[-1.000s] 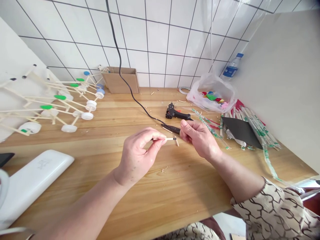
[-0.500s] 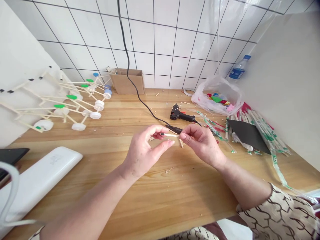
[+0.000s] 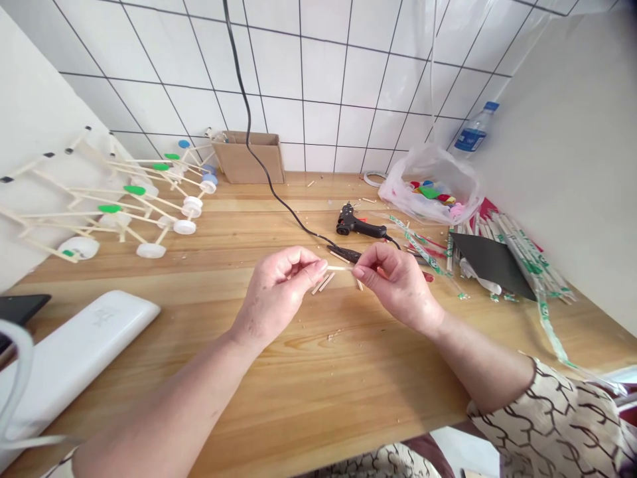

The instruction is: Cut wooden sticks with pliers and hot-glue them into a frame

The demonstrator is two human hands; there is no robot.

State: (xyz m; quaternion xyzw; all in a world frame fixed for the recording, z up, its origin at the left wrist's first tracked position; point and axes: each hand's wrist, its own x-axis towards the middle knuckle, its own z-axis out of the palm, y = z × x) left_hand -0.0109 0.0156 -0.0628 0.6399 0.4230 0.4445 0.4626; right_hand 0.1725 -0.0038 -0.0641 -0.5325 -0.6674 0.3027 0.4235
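A thin pale stick [image 3: 339, 268] spans the gap between my two hands, level above the wooden table. My left hand [image 3: 281, 292] pinches its left end between thumb and fingers, hiding that tip. Its right end is pinched by my right hand [image 3: 398, 285]. Short cut sticks [image 3: 324, 283] lie on the table just under and beyond my fingers. Behind my right hand, black pliers-like handles [image 3: 343, 252] are partly covered. A black glue gun [image 3: 359, 224] lies farther back.
Stick models with white wheels [image 3: 184, 227] stand at left, near a white device [image 3: 84, 365]. A cardboard box [image 3: 256, 159] is at the back. At right are a plastic bag [image 3: 398, 186], wrapped sticks [image 3: 527, 249], black sheet [image 3: 490, 262] and bottle [image 3: 472, 133]. A black cable [image 3: 276, 189] crosses the table.
My left thumb has closed onto the stick's left end, covering the dark tip that showed before. The view has shifted slightly. My right hand still pinches the other end.
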